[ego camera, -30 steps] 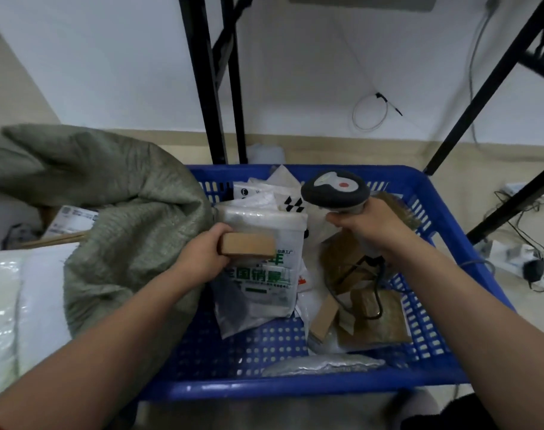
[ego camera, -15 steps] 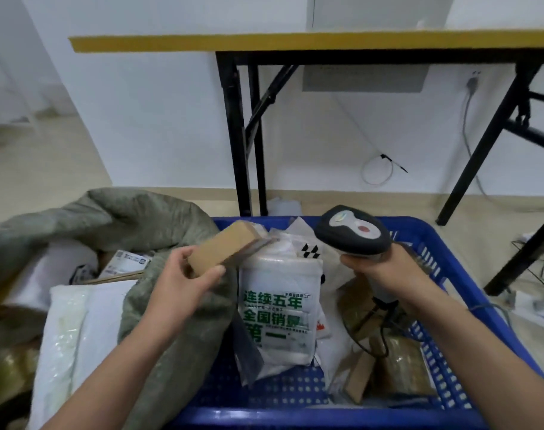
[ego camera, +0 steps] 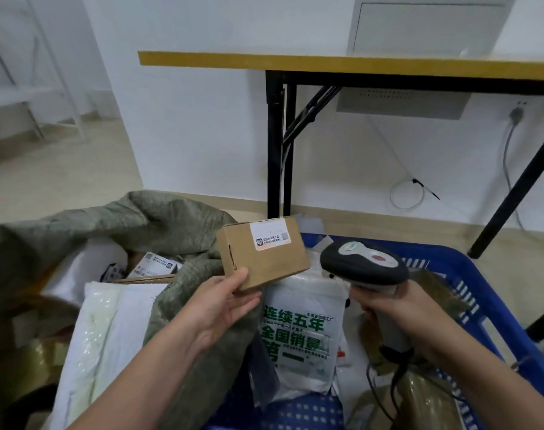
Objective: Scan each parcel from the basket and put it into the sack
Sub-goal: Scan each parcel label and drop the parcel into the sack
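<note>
My left hand (ego camera: 221, 305) pinches the lower corner of a small cardboard box (ego camera: 264, 259), held up above the basket with its white label facing me. My right hand (ego camera: 391, 308) grips the handle of a black and grey barcode scanner (ego camera: 363, 265), its head just right of the box. Below them is the blue plastic basket (ego camera: 469, 283) with a white bag printed in green (ego camera: 298, 333) and brown taped parcels (ego camera: 426, 395). The grey-green woven sack (ego camera: 159, 225) lies open at the left, with white parcels (ego camera: 109, 330) and small boxes inside.
A folding table with a yellow edge (ego camera: 326, 62) and black legs (ego camera: 277, 144) stands against the white wall behind the basket. A looped white cable (ego camera: 405, 193) hangs on the wall. A grey panel (ego camera: 401, 103) sits under the table top.
My left hand lifted the cardboard box out of the basket and turned it so the label faces up. The scanner rose beside it. My view tilted upward.
</note>
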